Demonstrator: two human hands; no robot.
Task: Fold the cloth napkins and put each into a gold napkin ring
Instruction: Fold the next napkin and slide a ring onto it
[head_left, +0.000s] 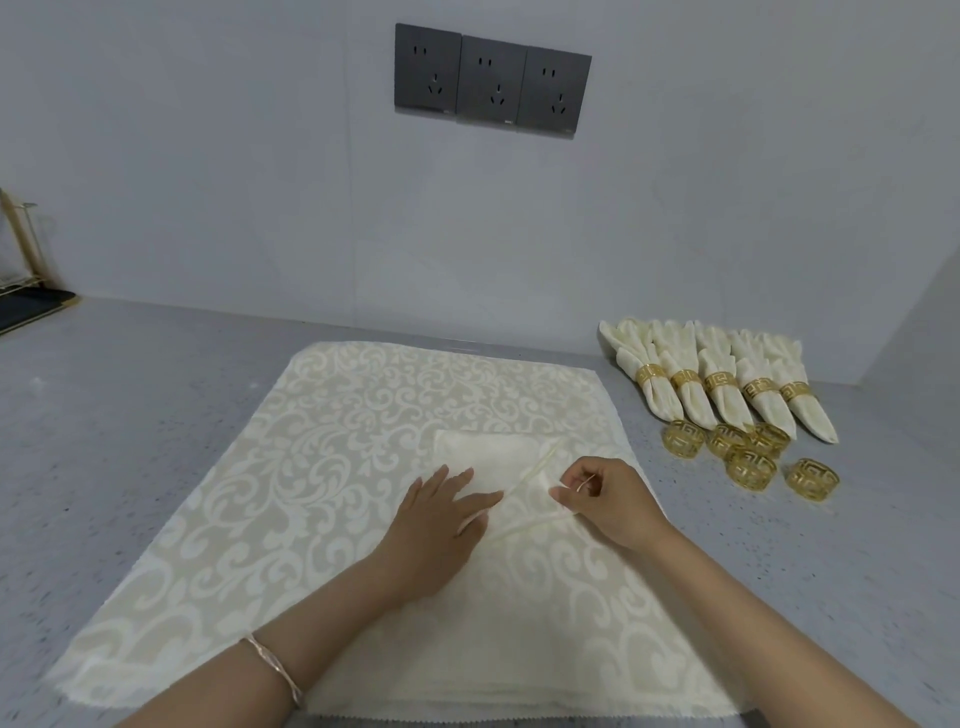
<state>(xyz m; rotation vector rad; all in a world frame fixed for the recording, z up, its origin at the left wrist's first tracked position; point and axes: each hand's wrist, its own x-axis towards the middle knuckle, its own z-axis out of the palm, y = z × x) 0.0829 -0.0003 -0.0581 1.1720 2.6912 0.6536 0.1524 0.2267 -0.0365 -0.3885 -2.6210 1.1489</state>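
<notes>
Grey counter (130, 415): left grip (441, 519) spread, covering napkin (488, 457); right grip (608, 499) apparently pinching its fold.

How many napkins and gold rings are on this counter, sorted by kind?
Ringed napkins: 5
Loose gold rings: 5
Napkin being folded: 1
Patterned cloth underneath: 1
Total: 12
</notes>
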